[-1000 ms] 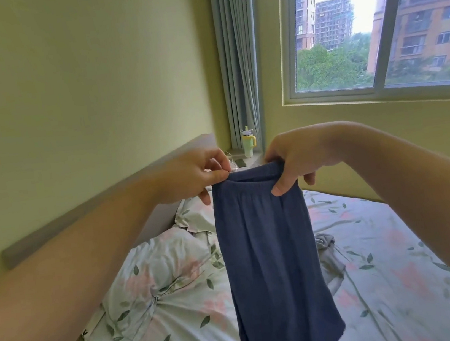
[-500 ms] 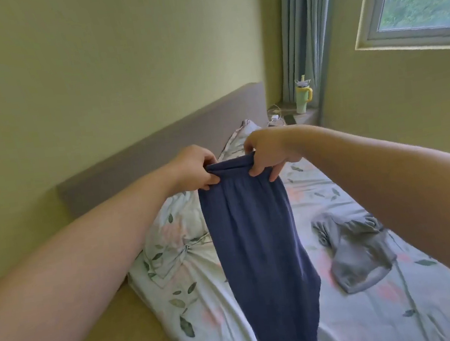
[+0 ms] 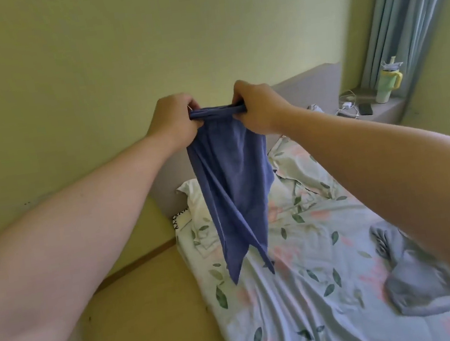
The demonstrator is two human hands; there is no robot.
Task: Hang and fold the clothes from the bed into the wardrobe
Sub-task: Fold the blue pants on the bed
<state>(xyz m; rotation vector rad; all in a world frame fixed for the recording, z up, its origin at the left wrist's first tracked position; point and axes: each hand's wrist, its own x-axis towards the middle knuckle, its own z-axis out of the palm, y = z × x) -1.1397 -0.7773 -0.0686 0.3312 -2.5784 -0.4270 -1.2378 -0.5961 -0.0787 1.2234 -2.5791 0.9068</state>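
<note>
While the left hand [image 3: 173, 122] and the right hand [image 3: 258, 110] each pinch one end of the bunched waistband, set near each other with only a short strip of cloth between them, the blue shorts [image 3: 232, 186] hang in the air over the bed [image 3: 311, 317], near its left edge at the headboard end. The hold takes in only a little fabric, so a loosened finger on either side would probably let that end drop and the cloth swing off the bed's left edge to the floor [image 3: 139, 312]. The legs hang twisted, one crossing the other. Folded as they are, they would likely crease or come out lopsided. Whether the lower tips touch the sheet cannot be told; if they drag, they may catch on the rumpled pillow [image 3: 193, 200]. Well apart, toward the bed's right side, a grey garment [image 3: 419, 284] lies crumpled and not yet put away. A wide shake could reach the cup [image 3: 387, 81] on the ledge past the headboard.
</note>
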